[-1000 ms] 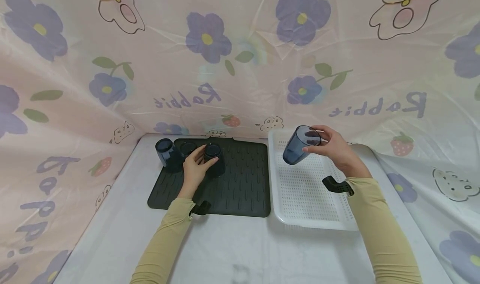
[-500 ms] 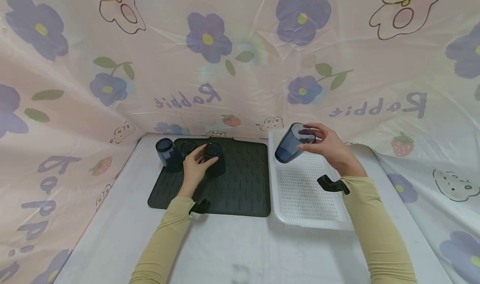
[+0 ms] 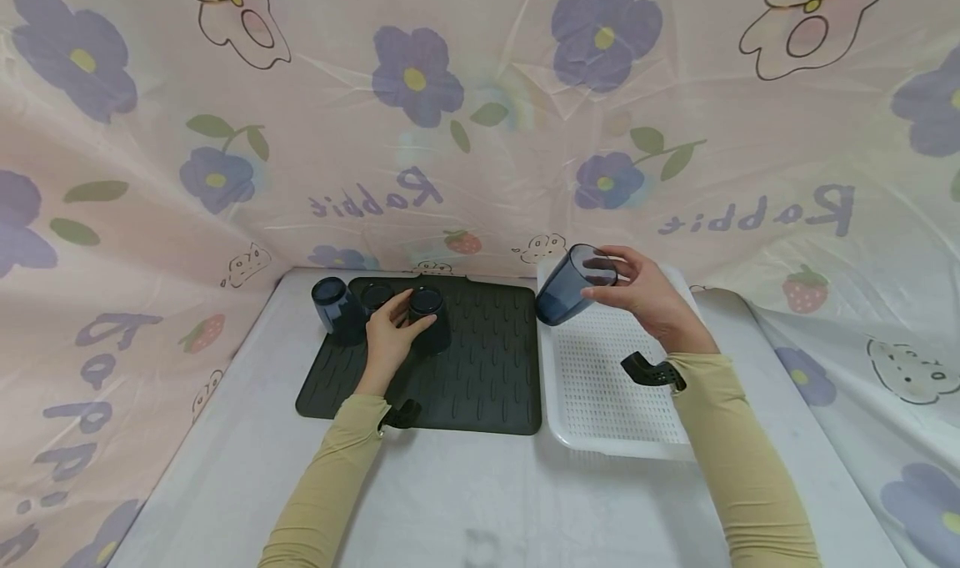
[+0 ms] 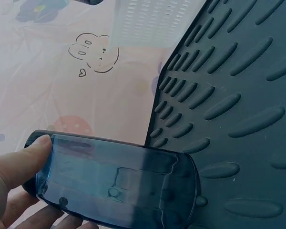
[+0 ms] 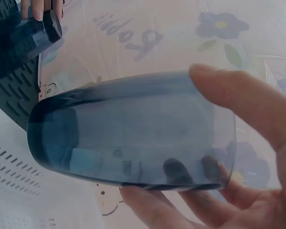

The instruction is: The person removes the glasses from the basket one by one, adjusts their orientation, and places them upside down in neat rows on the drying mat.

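My right hand [image 3: 651, 299] grips a blue-tinted drinking glass [image 3: 564, 291] near its rim, thumb on one side and fingers on the other. The glass is tilted, its mouth toward the hand, above the left side of a white perforated basket [image 3: 550, 389]. On the dark ridged drying mat [image 3: 487, 376], my left hand [image 3: 387, 339] holds another blue glass [image 4: 119, 181] around its base end; this one stands upside down. Two more upturned glasses are beside that hand: one at the mat's left edge [image 3: 339, 311], the other [image 3: 375, 294] partly hidden behind the fingers.
The basket stands just right of the mat, both on a white-covered table [image 3: 480, 493]. A patterned curtain [image 3: 480, 159] rises right behind them and along both sides. Dark wrist straps [image 3: 654, 372] sit at the sleeve ends.
My right hand has carried its glass leftward across the basket toward the mat, tilting it further over. The left hand and the glasses by it have stayed put.
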Demonstrator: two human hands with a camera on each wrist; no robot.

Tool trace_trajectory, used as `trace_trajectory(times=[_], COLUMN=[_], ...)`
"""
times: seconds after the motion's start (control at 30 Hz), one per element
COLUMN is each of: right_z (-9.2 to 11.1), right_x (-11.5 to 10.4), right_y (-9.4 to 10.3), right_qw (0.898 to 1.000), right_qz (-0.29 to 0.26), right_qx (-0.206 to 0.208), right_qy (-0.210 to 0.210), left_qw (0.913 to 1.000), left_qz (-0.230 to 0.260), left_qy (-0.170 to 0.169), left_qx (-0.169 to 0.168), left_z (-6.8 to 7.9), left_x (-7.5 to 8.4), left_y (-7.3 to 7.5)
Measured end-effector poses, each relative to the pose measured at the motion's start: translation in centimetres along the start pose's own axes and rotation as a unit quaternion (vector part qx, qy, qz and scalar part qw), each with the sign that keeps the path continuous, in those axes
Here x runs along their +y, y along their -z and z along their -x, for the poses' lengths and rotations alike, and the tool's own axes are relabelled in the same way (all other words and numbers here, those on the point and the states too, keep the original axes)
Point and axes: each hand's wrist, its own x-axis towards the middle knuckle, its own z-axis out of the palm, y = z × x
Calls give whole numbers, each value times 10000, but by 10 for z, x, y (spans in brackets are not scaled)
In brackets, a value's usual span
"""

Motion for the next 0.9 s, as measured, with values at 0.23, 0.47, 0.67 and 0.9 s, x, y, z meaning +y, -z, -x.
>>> trace_trajectory(times=[0.23,0.47,0.67,0.9], right_z=[-2,-4,-6,-10], right_x=[-1,0,2,9], right_y=[-10,-19,-24,-32], right_qw=[9997,9988,9977,9980], right_qz=[-229,-471,-629,-565], right_qx=[-56,-84,-192,-218], right_qy=[-41,-137,-163,-153], left_qw=[10000,10000,9999,9998], left_qz=[10,-59,-93,-159], left_qy=[-7,-5,-55,-117], left_qx=[29,29,26,83], left_z=[0,0,0,0], left_x=[0,-1,-1,0], left_y=[0,0,0,-1])
